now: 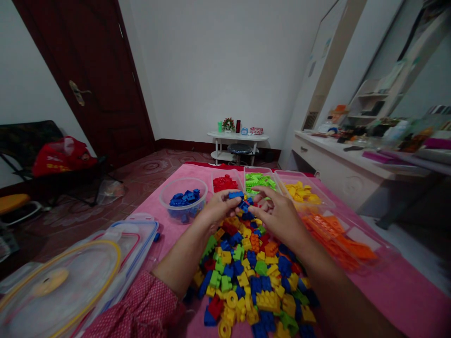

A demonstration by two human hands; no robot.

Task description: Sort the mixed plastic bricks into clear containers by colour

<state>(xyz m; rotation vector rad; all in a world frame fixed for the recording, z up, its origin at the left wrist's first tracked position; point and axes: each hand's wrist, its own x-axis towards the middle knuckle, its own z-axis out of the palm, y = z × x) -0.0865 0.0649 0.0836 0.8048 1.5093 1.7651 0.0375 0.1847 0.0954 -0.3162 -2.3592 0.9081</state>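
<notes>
Above a heap of mixed toy building bricks (243, 277), my left hand (222, 206) pinches a blue building brick (236, 194) between thumb and fingers. My right hand (275, 206) faces it from the right, its fingers curled and its thumb tip against a second blue brick (244, 205). Whether these two blue bricks are joined cannot be made out. Blue, yellow, green, red and orange pieces lie loose in the heap on a pink cloth (169, 237). The forearms hide parts of the heap's sides.
Behind the heap stand a round tub of blue bricks (183, 180) and clear boxes of red bricks (225, 182), green bricks (260, 180) and yellow bricks (303, 192). A box of orange pieces (338, 239) sits right. Stacked lids (118, 253) lie left; a drawer desk (331, 162) stands further right.
</notes>
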